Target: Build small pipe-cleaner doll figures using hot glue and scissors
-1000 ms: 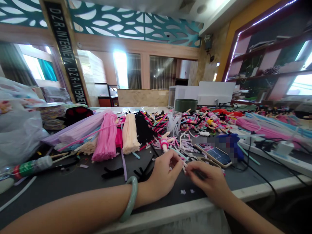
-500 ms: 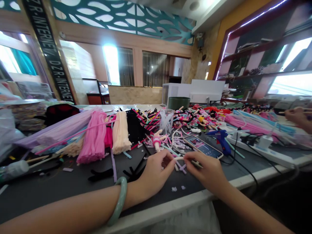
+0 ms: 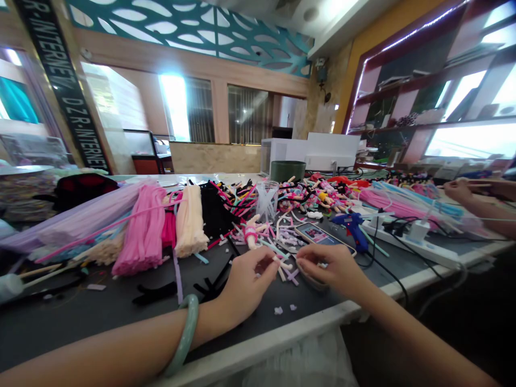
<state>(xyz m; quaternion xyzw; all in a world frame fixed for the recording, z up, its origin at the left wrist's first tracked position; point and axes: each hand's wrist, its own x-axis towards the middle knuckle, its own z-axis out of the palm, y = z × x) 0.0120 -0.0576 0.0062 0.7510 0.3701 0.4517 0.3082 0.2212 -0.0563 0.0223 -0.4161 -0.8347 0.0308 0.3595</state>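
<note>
A short, pale cream pipe cleaner [image 3: 287,265] sticks out from the fingertips of my left hand [image 3: 252,277], which pinches it. Just to the right, my right hand [image 3: 332,267] hovers with its fingers loosely curled and slightly apart, not touching the pipe cleaner. Under my right palm lies a curved greyish thing, mostly hidden. A small pink-and-cream pipe-cleaner doll [image 3: 250,233] lies beyond my left hand. Cut lilac and white pieces [image 3: 286,236] are scattered ahead of both hands. A green bangle [image 3: 185,336] circles my left wrist.
Bundles of pink [image 3: 141,236] and cream pipe cleaners [image 3: 191,220] lie at left. A phone [image 3: 318,235], a blue glue gun [image 3: 355,228] and a power strip [image 3: 423,250] with cables are at right. Another person's hands [image 3: 463,191] work at far right. A clear cup [image 3: 266,200] stands ahead.
My right hand has come away from the pipe cleaner that both hands held, leaving it in my left. The view has shifted slightly right, and the other person's hands show more.
</note>
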